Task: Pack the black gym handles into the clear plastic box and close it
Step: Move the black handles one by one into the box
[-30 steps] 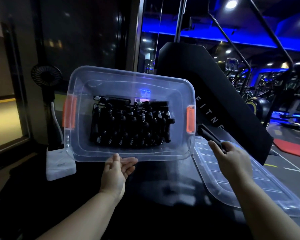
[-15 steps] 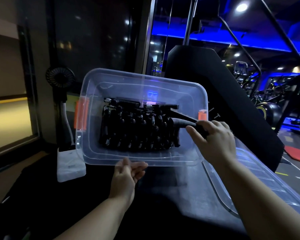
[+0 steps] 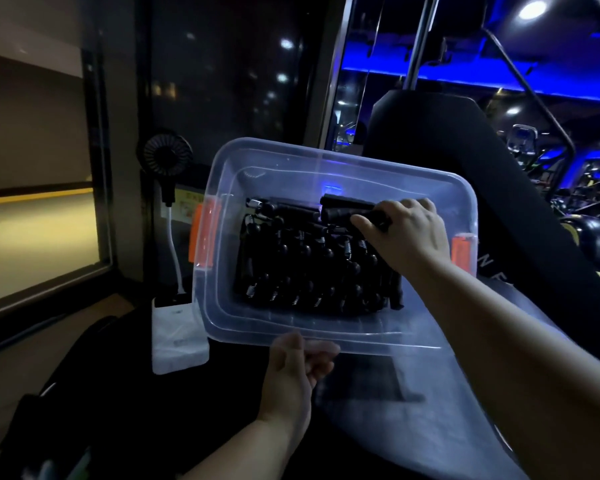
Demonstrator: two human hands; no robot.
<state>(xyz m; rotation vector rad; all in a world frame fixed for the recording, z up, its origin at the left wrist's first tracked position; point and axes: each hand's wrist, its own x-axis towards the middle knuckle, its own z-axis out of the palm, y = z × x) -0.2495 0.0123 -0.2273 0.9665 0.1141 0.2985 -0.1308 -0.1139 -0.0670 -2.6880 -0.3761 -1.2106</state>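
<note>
The clear plastic box point(image 3: 340, 332) with orange latches stands open in front of me, tilted toward me. Several black gym handles point(image 3: 305, 268) lie packed in rows on its bottom. My right hand point(image 3: 407, 233) reaches into the box at its upper right and grips another black handle point(image 3: 347, 211) over the back row. My left hand point(image 3: 300, 367) touches the box's near rim from below, fingers loosely bent. The lid is hidden behind my right arm.
A small black fan point(image 3: 165, 157) on a stand rises left of the box, its white cable running down to a white block point(image 3: 179, 337). A black padded gym machine point(image 3: 499, 209) stands behind on the right. A window fills the left.
My right hand carried the black handle from beside the box, over the right rim, into the box toward its back row. The view moved closer; my left hand stayed at the near rim.
</note>
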